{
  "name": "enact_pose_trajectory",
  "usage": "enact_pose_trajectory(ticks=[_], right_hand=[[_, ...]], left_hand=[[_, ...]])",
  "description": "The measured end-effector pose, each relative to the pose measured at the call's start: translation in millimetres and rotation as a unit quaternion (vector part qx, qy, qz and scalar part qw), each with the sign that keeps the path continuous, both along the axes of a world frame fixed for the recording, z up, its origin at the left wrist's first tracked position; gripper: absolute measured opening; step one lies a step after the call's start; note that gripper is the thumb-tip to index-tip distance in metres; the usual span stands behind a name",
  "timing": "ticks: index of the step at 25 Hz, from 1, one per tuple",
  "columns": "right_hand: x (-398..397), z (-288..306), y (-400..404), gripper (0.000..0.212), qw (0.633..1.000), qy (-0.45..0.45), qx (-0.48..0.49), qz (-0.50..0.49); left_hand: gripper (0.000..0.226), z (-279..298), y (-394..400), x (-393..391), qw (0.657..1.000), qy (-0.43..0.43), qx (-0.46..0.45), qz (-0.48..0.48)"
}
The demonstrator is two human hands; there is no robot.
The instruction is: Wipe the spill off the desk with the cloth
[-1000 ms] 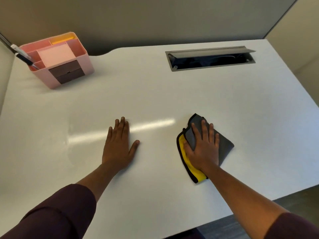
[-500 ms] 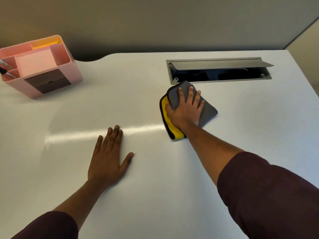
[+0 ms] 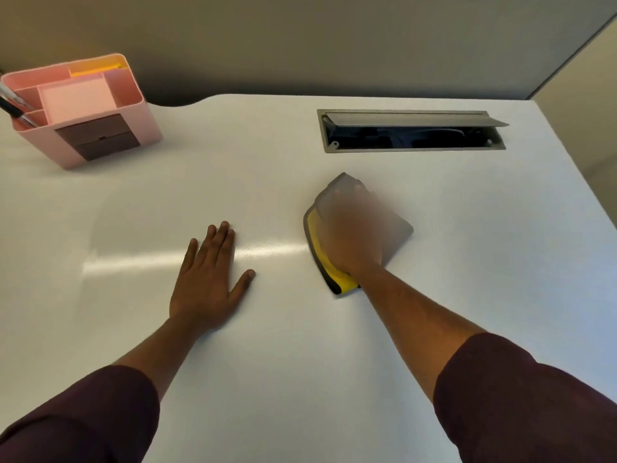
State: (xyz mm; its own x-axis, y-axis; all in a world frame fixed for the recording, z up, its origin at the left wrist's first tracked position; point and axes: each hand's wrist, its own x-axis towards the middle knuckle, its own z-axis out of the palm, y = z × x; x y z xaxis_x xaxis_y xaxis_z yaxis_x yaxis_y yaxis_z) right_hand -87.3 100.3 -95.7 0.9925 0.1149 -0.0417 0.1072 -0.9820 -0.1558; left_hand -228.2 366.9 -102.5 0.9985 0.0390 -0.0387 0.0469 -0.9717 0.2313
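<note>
Head cam, looking down at my white desk. My right hand is flat on top of the cloth, fingers stretched out and pressing it down onto the desk rather than gripping it. That hand is pretty motion-blurred though, so I can't make out each finger cleanly. The cloth is folded, grey on top with a yellow layer and dark edge peeking out on the left side, sitting mid-desk, a bit in front of the open cable tray set into the desktop.

My left hand is palm down on the bare desk beside the cloth, not touching it, fingers straight, thumb splayed out, holding nothing.

Pink desk organizer is in the far left corner with pens sticking out. Can't actually spot any spill, just a light streak reflecting on the surface.
</note>
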Motion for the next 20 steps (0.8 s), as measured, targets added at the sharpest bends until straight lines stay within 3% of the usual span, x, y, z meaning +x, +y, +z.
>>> enact_pose_trajectory(ticks=[7,13,16,18,20], right_hand=[[-158.0,1.9,-20.1,0.085,0.994,-0.007,0.007,-0.105],[-218.5,16.4,-18.7,0.121,0.983,0.064,0.025,-0.17],[-208.2,31.2,-19.5,0.099,0.989,0.063,0.044,-0.127],[-194.4,32.2,-29.1,0.077,0.999,0.026,0.036,-0.029],[-178.1,25.5,-49.2,0.069,0.997,0.034,0.036,0.052]], left_hand=[[0.09,-5.2,6.9,-0.1,0.999,0.024,-0.016,-0.022],[0.085,15.7,-54.9,-69.7,0.986,0.041,-0.086,-0.141],[0.077,22.3,-109.7,-105.8,0.971,0.031,-0.133,-0.195],[0.076,22.6,-132.3,-111.7,0.974,0.034,-0.136,-0.177],[0.076,17.7,-139.8,-109.0,0.98,0.051,-0.11,-0.155]])
